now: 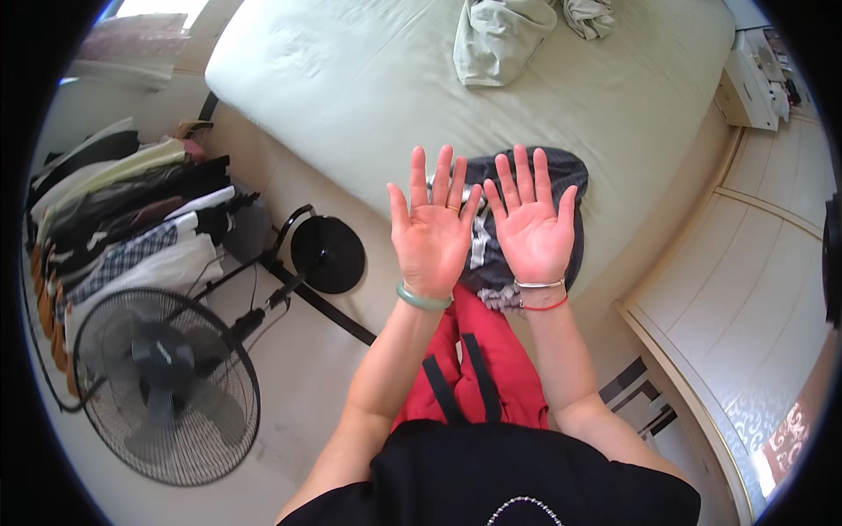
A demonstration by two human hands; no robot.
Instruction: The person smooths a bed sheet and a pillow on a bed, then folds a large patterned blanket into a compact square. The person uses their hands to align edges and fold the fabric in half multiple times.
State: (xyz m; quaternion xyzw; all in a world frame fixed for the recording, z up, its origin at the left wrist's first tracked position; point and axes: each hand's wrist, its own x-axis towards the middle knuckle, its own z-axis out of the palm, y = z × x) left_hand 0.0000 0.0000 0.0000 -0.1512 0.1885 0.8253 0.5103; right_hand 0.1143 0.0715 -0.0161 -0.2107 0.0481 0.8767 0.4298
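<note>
Both palms face up in front of me with the fingers spread. My left hand (432,237) is open and holds nothing; a ring sits on one finger and a green bangle (423,297) circles the wrist. Close beside it, my right hand (537,235) is open and bare too, with a silver bangle and a red cord (545,306) at the wrist. Behind the hands, a dark grey bundle of cloth (566,167) lies at the bed's near edge, partly hidden by them. Pale strips and a grey scrunchie-like piece (500,299) show on it.
A bed with a pale green sheet (351,96) spans the far side, crumpled pale cloth (504,44) on it. At left stand a black fan (167,386), its round base (328,254) and a rack of hanging clothes (132,228). Sliding cabinet doors (728,289) line the right.
</note>
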